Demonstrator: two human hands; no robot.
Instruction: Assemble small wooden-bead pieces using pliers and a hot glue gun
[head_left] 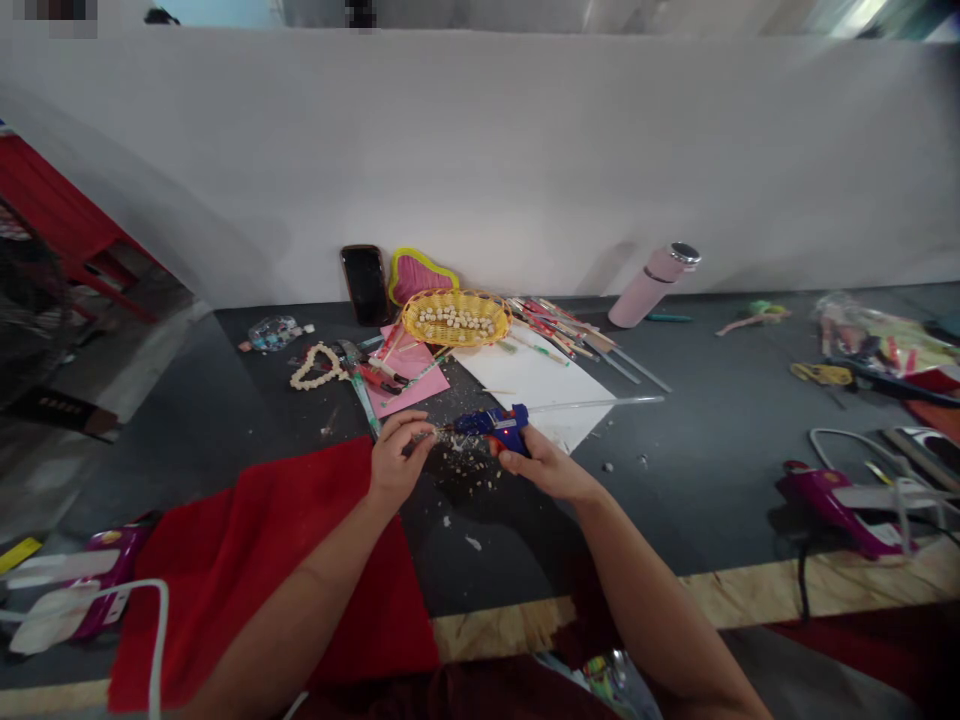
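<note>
My right hand (546, 462) is wrapped round the handle of a blue hot glue gun (491, 424), with a clear glue stick (600, 403) sticking out of its back end. The gun's nozzle points left, close to the fingertips of my left hand (401, 455). Those fingers are pinched together on something small and pale, too small to name. Below the nozzle, pale crumbs and bits (472, 475) lie scattered on the dark table (517, 560). A heart-shaped ring of pale beads (318, 368) lies to the left, beyond my left hand.
At the back stand a yellow basket (456, 335) of pale pieces, a phone (365, 285) and a pink bottle (654, 285). Patterned sticks (551, 325) lie by white paper (585, 400). Red cloth (285, 530) covers the front left; purple power strips (855, 510) with cords lie at both sides.
</note>
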